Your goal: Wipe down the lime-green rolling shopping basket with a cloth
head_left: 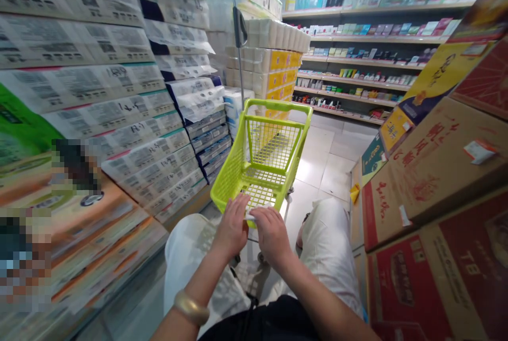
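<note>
A lime-green shopping cart (273,169) with a mesh basket stands in front of me, between my knees. No goods show on its visible grid floor. My left hand (234,224) is closed over the near rim, its fingers pointing forward. Close beside it, my right hand (273,232) has its fingers curled over the same rim. Between the two hands shows a small white strip (251,216); I cannot make out whether it is part of the cart. A gold-coloured bangle (191,307) is on my left wrist. Both thumbs are partly hidden.
Tall stacks of wrapped paper packs (130,87) line the left side. Cardboard cartons (432,171) rise on the right. Beyond the cart, tiled floor (317,163) leads to stocked shelves (357,60). A thin upright pole (239,65) stands behind the cart.
</note>
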`<state>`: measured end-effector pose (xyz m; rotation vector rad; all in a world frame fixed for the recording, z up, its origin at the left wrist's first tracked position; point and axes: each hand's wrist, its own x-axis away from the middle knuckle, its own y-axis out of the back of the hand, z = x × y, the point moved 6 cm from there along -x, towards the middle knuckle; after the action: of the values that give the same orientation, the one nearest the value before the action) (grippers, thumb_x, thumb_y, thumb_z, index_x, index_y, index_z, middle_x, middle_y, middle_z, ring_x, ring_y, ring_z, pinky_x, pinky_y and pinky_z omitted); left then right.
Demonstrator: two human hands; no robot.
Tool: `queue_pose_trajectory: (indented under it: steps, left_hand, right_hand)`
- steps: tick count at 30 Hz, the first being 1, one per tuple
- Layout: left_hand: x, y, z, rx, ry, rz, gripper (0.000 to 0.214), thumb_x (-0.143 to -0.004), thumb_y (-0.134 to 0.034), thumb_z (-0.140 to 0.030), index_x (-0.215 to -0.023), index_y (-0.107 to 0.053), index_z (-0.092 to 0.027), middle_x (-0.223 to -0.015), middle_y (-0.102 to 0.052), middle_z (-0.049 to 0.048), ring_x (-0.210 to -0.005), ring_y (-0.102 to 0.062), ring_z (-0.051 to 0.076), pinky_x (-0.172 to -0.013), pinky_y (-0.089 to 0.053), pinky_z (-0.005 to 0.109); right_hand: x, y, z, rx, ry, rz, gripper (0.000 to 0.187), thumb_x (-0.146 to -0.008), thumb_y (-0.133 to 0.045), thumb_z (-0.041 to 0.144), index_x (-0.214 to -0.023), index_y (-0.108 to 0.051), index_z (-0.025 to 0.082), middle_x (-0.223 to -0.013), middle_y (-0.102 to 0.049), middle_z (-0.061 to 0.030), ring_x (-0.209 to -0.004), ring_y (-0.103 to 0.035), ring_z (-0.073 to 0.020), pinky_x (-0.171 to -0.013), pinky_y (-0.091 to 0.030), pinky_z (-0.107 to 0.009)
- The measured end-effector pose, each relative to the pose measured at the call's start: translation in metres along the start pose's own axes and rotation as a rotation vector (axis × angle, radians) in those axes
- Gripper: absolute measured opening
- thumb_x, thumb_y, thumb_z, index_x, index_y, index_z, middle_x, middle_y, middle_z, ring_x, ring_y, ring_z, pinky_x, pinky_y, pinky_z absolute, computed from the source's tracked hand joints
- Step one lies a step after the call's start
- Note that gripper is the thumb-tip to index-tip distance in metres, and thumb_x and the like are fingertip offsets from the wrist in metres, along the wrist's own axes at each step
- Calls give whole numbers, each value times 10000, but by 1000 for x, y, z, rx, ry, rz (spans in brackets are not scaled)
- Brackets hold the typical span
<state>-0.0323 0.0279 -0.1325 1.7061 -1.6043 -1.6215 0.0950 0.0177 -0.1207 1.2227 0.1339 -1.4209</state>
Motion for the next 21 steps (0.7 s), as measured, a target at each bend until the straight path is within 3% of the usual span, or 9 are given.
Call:
queue_pose_trajectory:
  steps: [4, 8, 11, 13, 17, 19, 21]
  left_hand:
    - [0, -7, -14, 15, -15, 61, 425, -763, -512, -182, -1188, -513, -202, -1131, -617, 97, -1107, -549, 270, -1095, -333, 542]
    - [2, -3, -7, -29, 63, 5, 185, -747, -588, -298, -909, -564, -212, -916, -606, 66, -954, -551, 271, -1057, -340, 558]
    - [4, 1, -3, -40, 49, -1, 173, -747, -603, -312, -886, -555, -219, -884, -594, 52, -931, -546, 257, -1044, -356, 535]
    - [6, 4, 0, -44, 37, 11, 181, -741, -616, -299, -893, -553, -223, -899, -597, 47, -946, -545, 252, -1043, -361, 527]
    - [8, 8, 1, -65, 46, 19, 220, -716, -665, -336, -872, -556, -225, -900, -598, 47, -949, -555, 259, -1042, -368, 546]
    - [8, 7, -1, -88, 51, 8, 254, -705, -684, -356, -885, -564, -223, -930, -602, 57, -984, -557, 276, -1048, -363, 561]
    - [8, 4, -6, -104, 43, -15, 313, -702, -688, -351, -959, -571, -215, -1029, -606, 83, -1087, -534, 305, -1069, -344, 569]
  right_hand:
    - [2, 25, -7, -27, -3, -88, 287, -950, -397, 138, -1154, -586, 210, -1075, -681, -70, -1056, -608, -168, -1015, -422, -393]
    - [6, 15, -8, 31, 155, 79, 294, -951, -406, 157, -1164, -601, 211, -1112, -676, -72, -1157, -561, -181, -1029, -423, -396]
    - [0, 5, -17, 60, 345, 222, 308, -951, -404, 155, -1176, -606, 210, -1154, -668, -65, -1211, -527, -174, -1044, -416, -379]
    - [-13, 8, -36, 79, 389, 254, 321, -946, -398, 139, -1177, -610, 208, -1155, -668, -66, -1207, -531, -168, -1043, -419, -380]
    - [-47, 28, -83, 159, 189, 129, 292, -940, -413, 146, -1128, -630, 197, -1092, -683, -91, -1157, -556, -201, -1041, -415, -447]
    - [-51, 29, -84, 156, 146, 115, 269, -937, -424, 150, -1100, -634, 190, -1067, -688, -96, -1135, -564, -211, -1037, -411, -464]
    - [-43, 18, -63, 102, 230, 195, 262, -932, -429, 140, -1092, -629, 190, -1065, -688, -86, -1122, -571, -197, -1042, -407, -443]
